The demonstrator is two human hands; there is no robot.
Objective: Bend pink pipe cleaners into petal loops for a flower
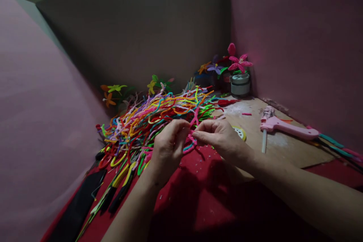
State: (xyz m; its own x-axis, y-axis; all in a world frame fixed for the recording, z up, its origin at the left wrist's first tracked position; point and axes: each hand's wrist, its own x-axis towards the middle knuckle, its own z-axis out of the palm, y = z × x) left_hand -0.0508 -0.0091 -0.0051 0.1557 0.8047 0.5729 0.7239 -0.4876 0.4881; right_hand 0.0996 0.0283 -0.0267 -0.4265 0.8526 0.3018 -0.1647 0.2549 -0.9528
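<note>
My left hand point(170, 141) and my right hand point(218, 138) meet above the red cloth, fingertips pinched close together. Between them is a pink pipe cleaner point(195, 117), its fuzzy length rising above my fingers. Both hands are closed on it; the exact spot of each grip is partly hidden by the fingers. Just behind and left of my hands spreads a large heap of multicoloured pipe cleaners point(159, 107). More pink and teal strands lie right beneath my fingertips.
Pliers with yellow-black handles point(121, 189) lie at left beside a black flat object point(82, 204). On the right, a pink glue gun point(289, 125) rests on a brown board point(295, 151). Behind stand a grey-lidded jar point(240, 85) and a pink pipe-cleaner flower point(241, 62).
</note>
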